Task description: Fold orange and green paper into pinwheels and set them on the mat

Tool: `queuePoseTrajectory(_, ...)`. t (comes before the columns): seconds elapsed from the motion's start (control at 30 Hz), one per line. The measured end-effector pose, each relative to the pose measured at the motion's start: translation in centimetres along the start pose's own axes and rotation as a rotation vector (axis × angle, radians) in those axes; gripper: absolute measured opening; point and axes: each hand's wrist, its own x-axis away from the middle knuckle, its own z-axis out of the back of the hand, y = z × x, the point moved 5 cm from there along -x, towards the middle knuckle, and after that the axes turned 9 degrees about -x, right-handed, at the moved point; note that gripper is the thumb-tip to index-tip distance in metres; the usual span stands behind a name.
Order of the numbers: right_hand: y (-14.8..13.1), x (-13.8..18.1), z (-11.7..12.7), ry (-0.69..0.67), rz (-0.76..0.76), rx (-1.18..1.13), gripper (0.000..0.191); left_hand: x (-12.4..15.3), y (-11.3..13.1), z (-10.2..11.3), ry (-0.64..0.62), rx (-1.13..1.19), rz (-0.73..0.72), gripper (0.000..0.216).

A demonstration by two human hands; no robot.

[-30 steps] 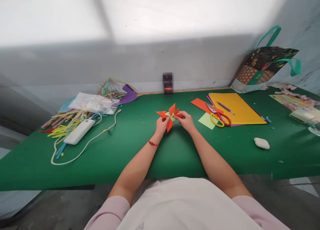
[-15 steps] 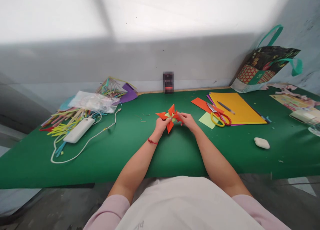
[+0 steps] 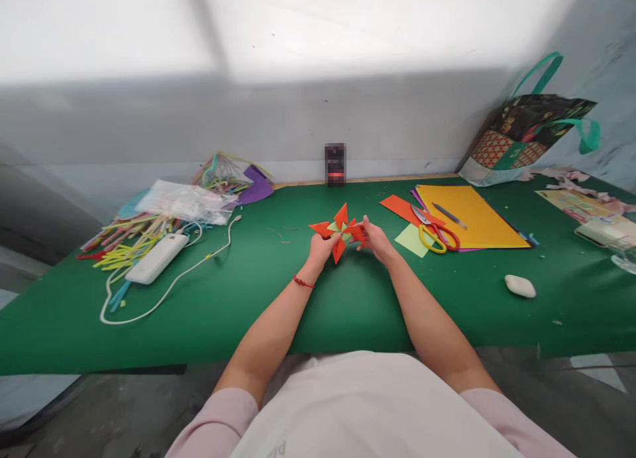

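Observation:
An orange folded paper star (image 3: 340, 229) with a pale green centre is held just above the green table (image 3: 348, 299), in the middle of the view. My left hand (image 3: 321, 247) pinches its lower left points; a red cord sits on that wrist. My right hand (image 3: 376, 240) grips its right point with closed fingers. Both hands meet over the paper, and part of it is hidden behind my fingers.
Scissors (image 3: 433, 232) with yellow and red handles lie on coloured paper sheets (image 3: 472, 218) to the right, with a pencil (image 3: 448, 215). A white eraser (image 3: 520, 285) lies nearer. At the left are a white power bank (image 3: 157, 259) with cable, straws (image 3: 124, 246) and a plastic bag. A patterned bag (image 3: 527, 134) stands back right.
My right hand has shifted slightly along the star's right point, and the star has turned a little. The rest of the table is unchanged.

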Motion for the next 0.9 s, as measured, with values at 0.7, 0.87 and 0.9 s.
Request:
queuePoseTrajectory(0.7,-1.0,-0.1,0.1,-0.021,0.267,-0.181,0.037,-0.5,-0.8,0.3,0.036,0.035,0.038,0.032)
queuePoseTrajectory(0.87,-0.9,-0.1,-0.1,-0.033,0.261,-0.12,0.027,-0.6,-1.1,0.3,0.046,0.036,0.083,0.033)
queuePoseTrajectory(0.9,-1.0,0.0,-0.1,-0.028,0.267,-0.09,0.024,-0.6,-1.1,0.3,0.048,0.037,0.086,0.033)
